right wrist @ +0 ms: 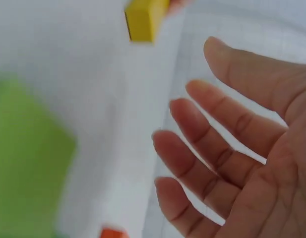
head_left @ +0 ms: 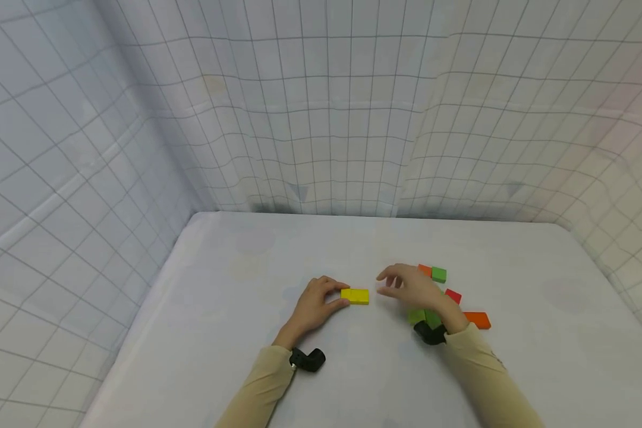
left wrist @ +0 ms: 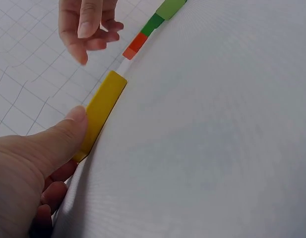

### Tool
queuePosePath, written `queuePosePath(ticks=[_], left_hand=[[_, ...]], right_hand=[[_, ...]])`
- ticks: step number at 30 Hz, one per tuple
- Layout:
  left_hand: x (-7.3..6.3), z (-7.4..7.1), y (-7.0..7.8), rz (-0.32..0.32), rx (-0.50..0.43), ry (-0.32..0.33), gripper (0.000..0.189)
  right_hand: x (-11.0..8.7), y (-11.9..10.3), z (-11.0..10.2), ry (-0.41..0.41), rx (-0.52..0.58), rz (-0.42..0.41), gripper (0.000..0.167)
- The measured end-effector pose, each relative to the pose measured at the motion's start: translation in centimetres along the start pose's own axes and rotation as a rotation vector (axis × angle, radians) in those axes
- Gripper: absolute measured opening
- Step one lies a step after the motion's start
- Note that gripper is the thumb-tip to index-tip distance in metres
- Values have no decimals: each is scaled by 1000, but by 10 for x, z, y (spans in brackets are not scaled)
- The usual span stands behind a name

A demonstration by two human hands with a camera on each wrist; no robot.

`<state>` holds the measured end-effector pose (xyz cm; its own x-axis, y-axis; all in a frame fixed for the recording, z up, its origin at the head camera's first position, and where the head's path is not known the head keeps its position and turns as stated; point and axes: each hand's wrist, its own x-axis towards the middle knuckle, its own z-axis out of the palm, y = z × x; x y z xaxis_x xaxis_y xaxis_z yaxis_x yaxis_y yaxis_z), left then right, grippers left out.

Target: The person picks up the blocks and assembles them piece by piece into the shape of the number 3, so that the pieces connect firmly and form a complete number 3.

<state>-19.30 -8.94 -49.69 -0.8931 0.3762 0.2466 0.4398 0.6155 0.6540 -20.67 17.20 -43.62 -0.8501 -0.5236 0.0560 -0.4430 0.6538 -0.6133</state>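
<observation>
My left hand [head_left: 311,306] holds the left end of a yellow block [head_left: 359,296] between thumb and fingers on the white table. A faint line crosses the block near the fingertips; whether it is one piece or two I cannot tell. In the left wrist view the yellow block [left wrist: 104,106] looks long and flat, with the thumb along its side. My right hand [head_left: 413,288] hovers just right of it, empty, fingers loosely bent and thumb apart. The right wrist view shows its spread fingers, clear of the yellow block's end [right wrist: 140,22].
Around and beneath the right forearm lie a light green block [head_left: 416,316], a darker green block [head_left: 433,319], a red block [head_left: 453,296] and an orange block [head_left: 477,320]. Farther back, a green block [head_left: 438,274] touches an orange-red one [head_left: 424,270]. Gridded white curtains [head_left: 342,119] surround the table.
</observation>
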Motion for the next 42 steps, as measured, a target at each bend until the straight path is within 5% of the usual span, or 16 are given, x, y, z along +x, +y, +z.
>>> queuePosePath(ticks=[7, 15, 29, 42], left_hand=[[0, 1, 3, 5, 9, 11, 32], [-1, 0, 1, -12, 6, 6, 33], [0, 2, 1, -2, 1, 18, 32], [0, 3, -1, -9, 10, 6, 32]], right_hand=[[-30, 20, -32, -45, -17, 60, 10], [-44, 17, -37, -170, -9, 109, 38], [-42, 11, -22, -157, -111, 63, 27], [-19, -1, -2, -95, -199, 83, 28]])
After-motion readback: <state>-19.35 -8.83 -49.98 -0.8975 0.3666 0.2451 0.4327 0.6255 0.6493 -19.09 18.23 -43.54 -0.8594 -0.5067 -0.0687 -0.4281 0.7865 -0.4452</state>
